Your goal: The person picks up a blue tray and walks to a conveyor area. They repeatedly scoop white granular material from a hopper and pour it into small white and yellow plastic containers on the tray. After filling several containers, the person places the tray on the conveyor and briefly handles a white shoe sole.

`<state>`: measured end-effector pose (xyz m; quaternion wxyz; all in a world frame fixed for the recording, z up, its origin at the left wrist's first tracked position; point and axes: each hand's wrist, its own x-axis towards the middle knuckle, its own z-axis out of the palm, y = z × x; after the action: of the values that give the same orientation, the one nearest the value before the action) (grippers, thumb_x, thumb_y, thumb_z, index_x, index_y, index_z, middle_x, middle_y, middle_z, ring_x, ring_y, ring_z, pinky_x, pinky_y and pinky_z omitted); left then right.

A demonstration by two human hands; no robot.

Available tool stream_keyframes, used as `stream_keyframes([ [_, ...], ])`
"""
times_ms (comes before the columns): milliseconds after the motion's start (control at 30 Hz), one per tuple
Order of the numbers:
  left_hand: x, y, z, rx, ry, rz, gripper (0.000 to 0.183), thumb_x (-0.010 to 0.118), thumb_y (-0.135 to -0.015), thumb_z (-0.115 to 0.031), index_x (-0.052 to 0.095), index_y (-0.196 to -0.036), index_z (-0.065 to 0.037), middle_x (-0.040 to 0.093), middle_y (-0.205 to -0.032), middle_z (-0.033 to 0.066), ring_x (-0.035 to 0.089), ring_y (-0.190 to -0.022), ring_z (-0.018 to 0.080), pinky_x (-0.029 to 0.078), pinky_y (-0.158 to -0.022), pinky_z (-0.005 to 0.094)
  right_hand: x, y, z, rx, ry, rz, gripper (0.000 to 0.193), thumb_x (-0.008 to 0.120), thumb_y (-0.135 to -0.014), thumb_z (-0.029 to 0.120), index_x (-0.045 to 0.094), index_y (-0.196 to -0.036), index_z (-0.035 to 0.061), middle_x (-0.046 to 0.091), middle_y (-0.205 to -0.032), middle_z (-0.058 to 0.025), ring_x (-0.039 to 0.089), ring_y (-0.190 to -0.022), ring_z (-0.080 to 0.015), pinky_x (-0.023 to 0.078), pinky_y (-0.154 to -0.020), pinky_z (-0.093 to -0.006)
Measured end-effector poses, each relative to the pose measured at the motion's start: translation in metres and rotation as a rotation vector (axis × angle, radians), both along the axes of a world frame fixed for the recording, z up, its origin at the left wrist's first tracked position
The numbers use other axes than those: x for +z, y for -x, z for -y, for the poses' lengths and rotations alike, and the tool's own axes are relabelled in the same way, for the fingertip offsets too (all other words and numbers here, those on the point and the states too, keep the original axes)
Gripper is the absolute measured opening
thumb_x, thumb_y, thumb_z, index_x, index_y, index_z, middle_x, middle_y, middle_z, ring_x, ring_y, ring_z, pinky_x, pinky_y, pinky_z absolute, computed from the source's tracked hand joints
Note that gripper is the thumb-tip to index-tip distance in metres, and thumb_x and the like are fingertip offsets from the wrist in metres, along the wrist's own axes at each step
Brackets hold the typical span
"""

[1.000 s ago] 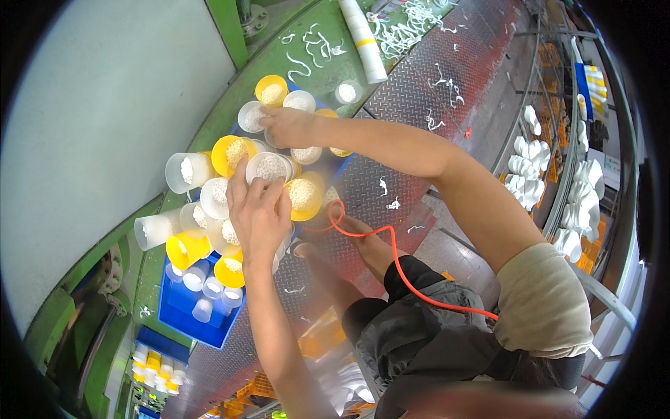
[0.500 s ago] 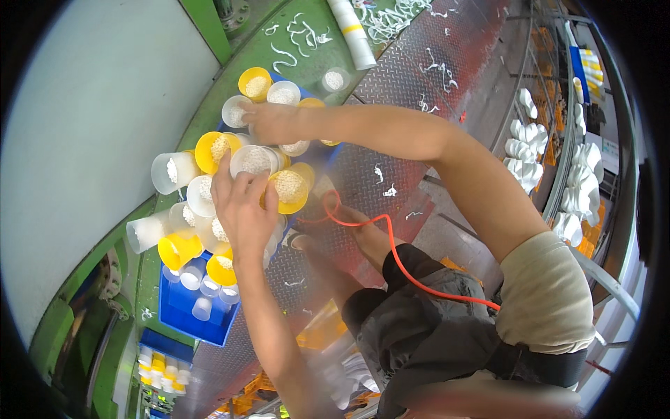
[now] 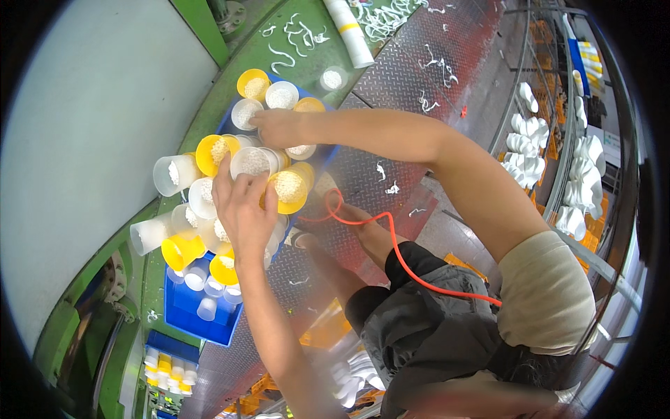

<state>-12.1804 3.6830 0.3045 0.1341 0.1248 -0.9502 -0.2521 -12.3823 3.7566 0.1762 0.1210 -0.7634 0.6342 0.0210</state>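
Observation:
My left hand point(image 3: 244, 209) is spread around a cluster of tilted cups, its fingertips against a yellow cup point(image 3: 213, 154) and a translucent white cup point(image 3: 251, 160). Its thumb touches another yellow cup point(image 3: 289, 188). White pellets fill the cups in part. Farther off, my right hand point(image 3: 279, 128) pinches the near rim of a white cup point(image 3: 246, 114) of pellets. That cup stands beside a yellow cup point(image 3: 253, 84) and a second white cup point(image 3: 282, 95), over a blue crate point(image 3: 228, 120). My hands and the upper cups hide most of the lower ones.
A blue crate point(image 3: 197, 307) with small cups lies nearer. One cup point(image 3: 333, 79) stands apart on the green surface, near white scraps point(image 3: 300, 35) and a white tube point(image 3: 349, 31). An orange-red hose point(image 3: 412, 269) crosses my lap. Racks with white pieces point(image 3: 527, 133) stand at right.
My right hand and the white cup at its fingertips have shifted slightly to the right. My left hand stays on the cluster. The whole view has moved a little.

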Motion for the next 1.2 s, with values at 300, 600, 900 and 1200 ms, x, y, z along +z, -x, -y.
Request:
stream_keyframes([
  [300,0.003,-0.001,-0.001,-0.003,0.0,0.01,0.016,0.073,-0.081,-0.007,0.078,-0.096,-0.009,0.069,-0.094,0.0081,0.05,-0.135,0.0376,0.039,-0.109,0.0534,0.014,-0.01,-0.042,0.067,-0.146,0.07,0.014,0.069,-0.074,0.017,0.079,-0.076,0.0076,0.065,-0.118,-0.0119,0.058,-0.116,-0.0275,0.055,-0.089,-0.0348],
  [600,0.003,0.001,0.0,-0.017,0.0,0.01,0.017,0.073,-0.081,-0.007,0.078,-0.097,-0.01,0.068,-0.094,0.0081,0.05,-0.134,0.037,0.039,-0.109,0.0533,0.044,-0.006,-0.039,0.16,-0.043,-0.086,0.011,0.068,-0.073,0.018,0.078,-0.07,0.0128,0.069,-0.078,0.0018,0.058,-0.108,-0.0279,0.047,-0.104,-0.0438],
  [900,0.004,0.001,0.0,-0.005,-0.03,0.011,0.018,0.073,-0.08,-0.007,0.078,-0.098,-0.009,0.067,-0.092,0.0078,0.051,-0.133,0.0374,0.04,-0.108,0.0538,0.079,0.1,-0.067,-0.439,0.281,-0.034,0.024,0.066,-0.085,0.016,0.071,-0.107,0.0099,0.072,-0.106,-0.0075,0.066,-0.108,-0.0251,0.047,-0.103,-0.0442],
  [1200,0.005,0.002,0.0,0.012,-0.032,0.031,0.014,0.072,-0.082,-0.008,0.077,-0.096,-0.01,0.066,-0.092,0.0068,0.05,-0.132,0.0383,0.041,-0.106,0.054,-0.064,0.161,-0.107,-0.841,-0.35,-0.146,0.026,0.058,-0.091,0.015,0.074,-0.112,0.0139,0.075,-0.096,-0.0137,0.074,-0.091,-0.0324,0.054,-0.091,-0.043],
])
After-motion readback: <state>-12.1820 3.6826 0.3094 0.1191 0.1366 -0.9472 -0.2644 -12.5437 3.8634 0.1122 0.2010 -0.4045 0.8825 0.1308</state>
